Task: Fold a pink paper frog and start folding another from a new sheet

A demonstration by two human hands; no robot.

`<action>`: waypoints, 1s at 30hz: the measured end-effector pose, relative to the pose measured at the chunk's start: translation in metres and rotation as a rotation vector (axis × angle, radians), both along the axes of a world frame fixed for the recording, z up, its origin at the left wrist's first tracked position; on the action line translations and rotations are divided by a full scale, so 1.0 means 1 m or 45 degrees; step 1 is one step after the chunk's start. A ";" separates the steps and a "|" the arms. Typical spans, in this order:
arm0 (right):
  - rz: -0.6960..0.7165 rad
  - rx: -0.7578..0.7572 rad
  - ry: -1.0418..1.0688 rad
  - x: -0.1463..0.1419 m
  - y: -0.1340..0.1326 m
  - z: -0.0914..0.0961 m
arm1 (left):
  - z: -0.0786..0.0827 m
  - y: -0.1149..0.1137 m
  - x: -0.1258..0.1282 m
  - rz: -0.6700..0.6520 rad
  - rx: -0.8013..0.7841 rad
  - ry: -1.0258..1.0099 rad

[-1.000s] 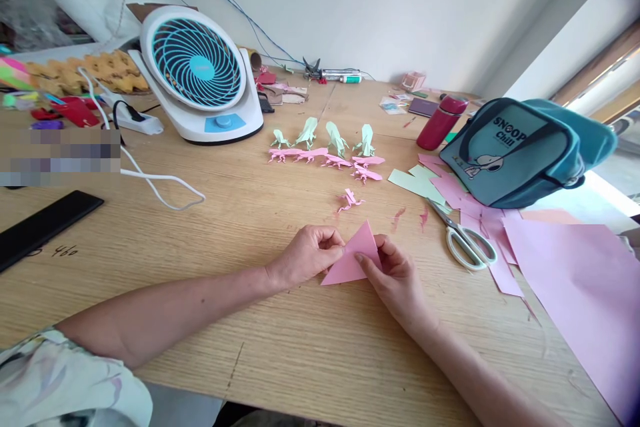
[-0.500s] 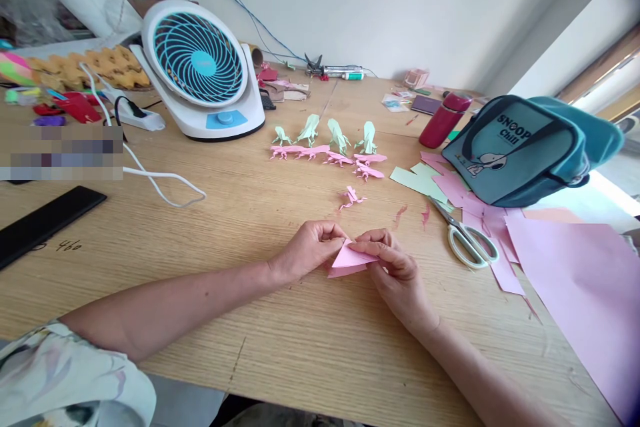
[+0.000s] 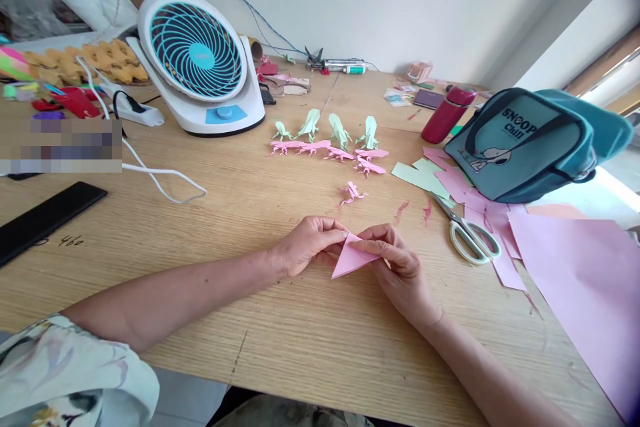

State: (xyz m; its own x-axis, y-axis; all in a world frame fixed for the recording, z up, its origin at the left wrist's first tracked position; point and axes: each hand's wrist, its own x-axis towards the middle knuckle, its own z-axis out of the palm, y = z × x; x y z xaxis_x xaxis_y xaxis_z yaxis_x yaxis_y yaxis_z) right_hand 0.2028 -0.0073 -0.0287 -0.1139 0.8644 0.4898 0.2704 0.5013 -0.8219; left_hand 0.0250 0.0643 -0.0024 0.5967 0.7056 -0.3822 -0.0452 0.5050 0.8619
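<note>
Between both hands, just above the table, is a folded piece of pink paper [image 3: 350, 260] with a triangular face toward me. My left hand [image 3: 313, 243] pinches its upper left corner between thumb and fingers. On the right side, my right hand [image 3: 397, 267] grips the paper, thumb below and fingers across its face. A small pink origami figure [image 3: 353, 193] with thin legs stands just beyond my hands. Farther back are several pink origami insects [image 3: 315, 147] in a row, and behind those several pale green origami insects [image 3: 339, 130].
White-handled scissors [image 3: 473, 240] lie right of my hands beside pink paper scraps [image 3: 507, 270] and a large pink sheet [image 3: 575, 267]. A teal bag [image 3: 520, 147] and red flask [image 3: 449, 113] stand behind. At left are a fan [image 3: 200, 67], white cable [image 3: 165, 183] and black flat object [image 3: 53, 220].
The two layers of the pink paper, apart at the lower edge before, now lie together as one triangle. My left fingers have shifted slightly along its edge. The view has tilted a little.
</note>
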 end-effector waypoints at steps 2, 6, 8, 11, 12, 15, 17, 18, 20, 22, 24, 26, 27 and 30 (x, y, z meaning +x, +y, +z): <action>0.006 0.009 -0.011 0.001 0.000 0.000 | 0.000 0.001 -0.001 -0.032 -0.001 -0.017; 0.008 0.021 -0.049 0.002 0.001 0.000 | 0.000 0.002 -0.002 -0.066 0.026 -0.040; 0.014 0.019 -0.075 0.002 0.001 0.001 | 0.000 0.001 -0.002 -0.044 0.060 -0.010; 0.028 0.018 -0.115 0.003 0.000 0.003 | -0.001 0.000 -0.002 -0.032 0.090 0.041; 0.022 0.023 -0.132 0.003 0.000 0.003 | -0.001 0.000 -0.001 -0.027 0.097 0.047; -0.062 -0.005 -0.159 0.004 -0.001 0.001 | -0.003 0.002 -0.001 0.029 0.116 0.020; -0.139 -0.099 -0.069 0.004 -0.001 0.000 | -0.003 0.005 -0.001 0.077 0.124 -0.016; -0.159 -0.174 0.005 0.003 -0.001 0.000 | -0.003 0.006 -0.001 0.096 0.125 -0.033; -0.143 -0.334 0.141 0.001 -0.001 0.000 | -0.003 0.007 -0.001 0.139 0.130 -0.072; -0.081 -0.460 0.213 -0.001 0.000 0.002 | -0.002 0.007 -0.001 0.177 0.139 -0.123; -0.031 -0.533 0.243 -0.004 0.000 0.004 | -0.001 0.006 -0.002 0.200 0.151 -0.176; -0.019 -0.583 0.255 -0.006 0.000 0.006 | -0.001 0.005 -0.002 0.204 0.158 -0.214; -0.029 -0.599 0.255 -0.006 0.001 0.006 | -0.001 0.004 -0.002 0.201 0.158 -0.228; -0.075 -0.614 0.260 -0.006 0.002 0.005 | -0.003 0.003 -0.001 0.189 0.138 -0.259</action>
State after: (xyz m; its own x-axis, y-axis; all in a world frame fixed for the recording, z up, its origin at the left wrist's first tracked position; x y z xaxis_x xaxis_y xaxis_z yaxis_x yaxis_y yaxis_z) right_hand 0.1967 -0.0054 -0.0240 -0.0025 0.9991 0.0416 0.0968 0.0417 -0.9944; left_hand 0.0244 0.0668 -0.0053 0.5406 0.8213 -0.1821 -0.2897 0.3850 0.8763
